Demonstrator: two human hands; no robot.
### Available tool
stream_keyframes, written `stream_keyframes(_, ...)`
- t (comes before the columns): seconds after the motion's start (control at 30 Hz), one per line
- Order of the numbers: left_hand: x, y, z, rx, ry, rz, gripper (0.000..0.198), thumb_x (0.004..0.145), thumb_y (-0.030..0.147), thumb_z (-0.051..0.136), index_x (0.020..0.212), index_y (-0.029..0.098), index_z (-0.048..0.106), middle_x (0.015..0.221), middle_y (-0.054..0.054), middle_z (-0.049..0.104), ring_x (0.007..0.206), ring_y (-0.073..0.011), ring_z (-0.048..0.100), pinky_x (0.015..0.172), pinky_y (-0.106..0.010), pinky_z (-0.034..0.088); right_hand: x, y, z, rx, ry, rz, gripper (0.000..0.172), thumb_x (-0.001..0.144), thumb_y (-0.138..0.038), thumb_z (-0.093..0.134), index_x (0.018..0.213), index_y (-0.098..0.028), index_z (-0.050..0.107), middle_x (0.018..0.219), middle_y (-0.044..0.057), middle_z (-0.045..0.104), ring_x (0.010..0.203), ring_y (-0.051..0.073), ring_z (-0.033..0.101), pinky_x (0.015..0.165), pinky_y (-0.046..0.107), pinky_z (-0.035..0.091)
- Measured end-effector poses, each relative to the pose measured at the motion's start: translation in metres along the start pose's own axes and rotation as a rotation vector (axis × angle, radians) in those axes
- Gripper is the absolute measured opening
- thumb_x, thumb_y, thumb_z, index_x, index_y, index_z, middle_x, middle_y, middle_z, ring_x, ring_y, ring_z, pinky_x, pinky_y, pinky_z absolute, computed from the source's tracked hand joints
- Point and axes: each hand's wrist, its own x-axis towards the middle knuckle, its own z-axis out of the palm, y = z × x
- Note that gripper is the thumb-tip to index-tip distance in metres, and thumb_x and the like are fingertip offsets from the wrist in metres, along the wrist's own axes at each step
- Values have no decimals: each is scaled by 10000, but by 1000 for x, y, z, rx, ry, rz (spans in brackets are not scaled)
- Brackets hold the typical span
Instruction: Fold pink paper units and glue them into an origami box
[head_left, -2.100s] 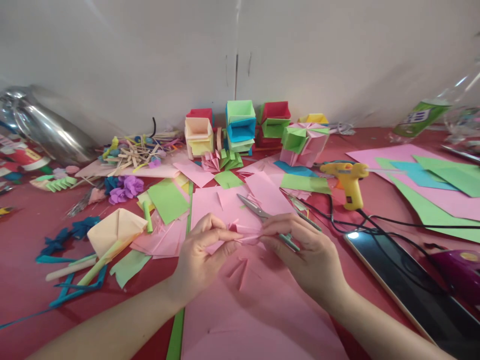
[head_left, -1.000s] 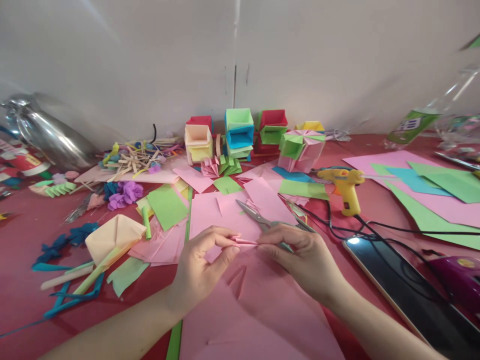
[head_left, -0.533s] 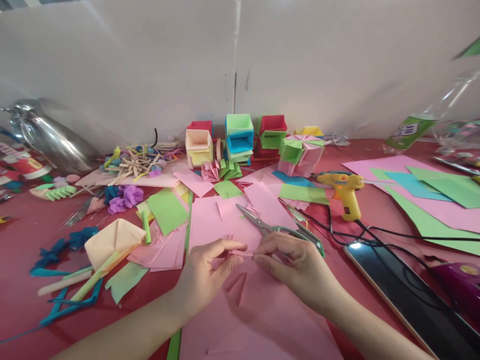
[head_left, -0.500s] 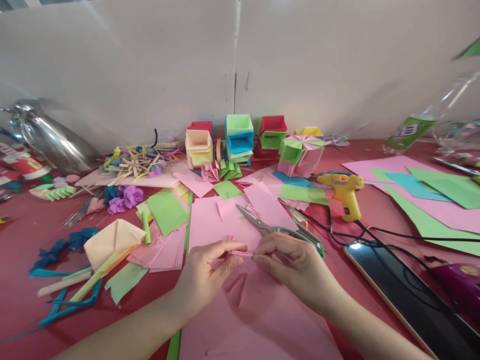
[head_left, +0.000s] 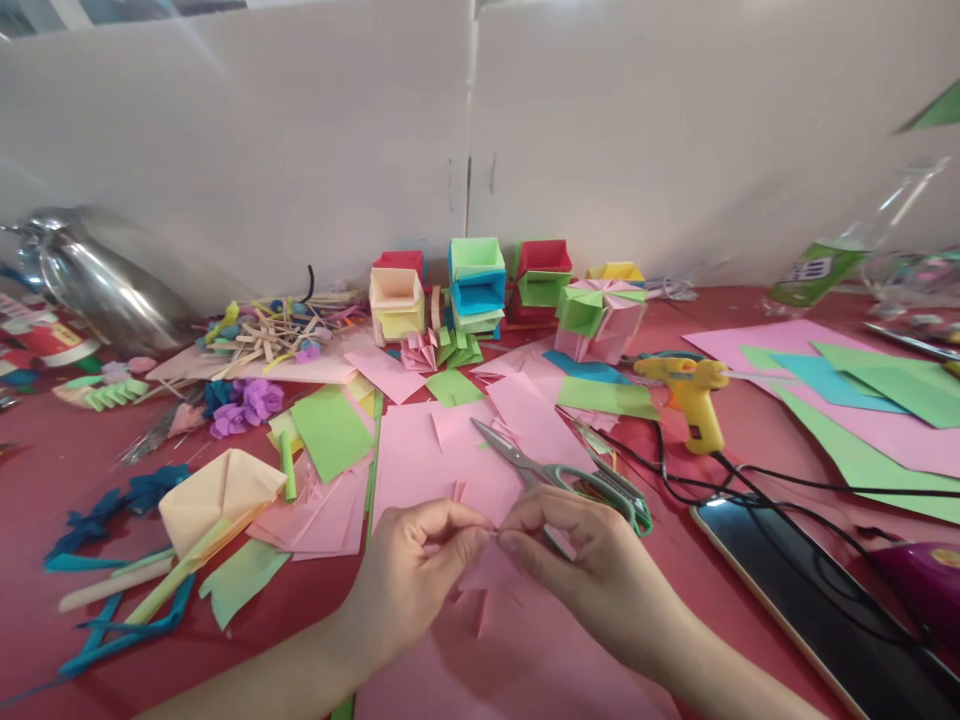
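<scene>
Over the large pink paper sheet [head_left: 420,460], my left hand [head_left: 409,575] and my right hand [head_left: 600,575] meet fingertip to fingertip. Each one pinches a small piece of pink paper [head_left: 494,532] between thumb and forefinger; most of it is hidden by the fingers. A narrow pink folded strip [head_left: 481,612] lies on the sheet just below them, and another pink strip [head_left: 459,490] shows behind my left hand. Scissors [head_left: 517,455] with grey-green handles lie beyond my right hand, blades pointing up and left.
A yellow glue gun [head_left: 697,400] with black cables and a phone [head_left: 780,590] lie to the right. Folded paper boxes [head_left: 477,290] stand at the back. On the left are a beige folded paper [head_left: 217,500], purple paper flowers [head_left: 247,405] and a steel jug [head_left: 105,285].
My fingertips have come together, and less of the pink paper shows between them. Both hands sit slightly lower in the view, as does the whole scene.
</scene>
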Motion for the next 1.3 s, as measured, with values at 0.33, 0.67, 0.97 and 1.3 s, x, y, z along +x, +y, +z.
stream_keyframes(0.33,0,3,0,25,-24,4,215,803,345,547,734,176,661,624,-4,615,566,-117,517,515,-194,412,-1,1,4,16,7,104,161,815,-208,509,668,-180,566,660,-4,573,615,124,510,551,232,385)
stream_keyframes(0.67,6,1,-5,-58,-40,-41,209,786,323,573,674,152,622,544,25,505,511,-89,423,474,-181,328,0,2,1,-9,30,78,200,833,-277,508,675,-180,585,643,-11,573,606,118,510,556,223,383)
stream_keyframes(0.97,11,-3,-6,-276,-100,-115,322,787,417,572,633,135,579,540,38,417,533,-85,348,504,-198,295,4,10,-3,-35,121,22,205,847,-284,508,702,-194,621,687,-1,615,662,131,562,622,225,434)
stream_keyframes(1.3,11,0,-6,-346,-46,-85,276,791,381,575,654,141,592,585,28,452,583,-103,399,566,-211,338,3,15,5,30,103,10,205,847,-345,524,931,-190,628,821,32,645,770,160,598,699,259,466)
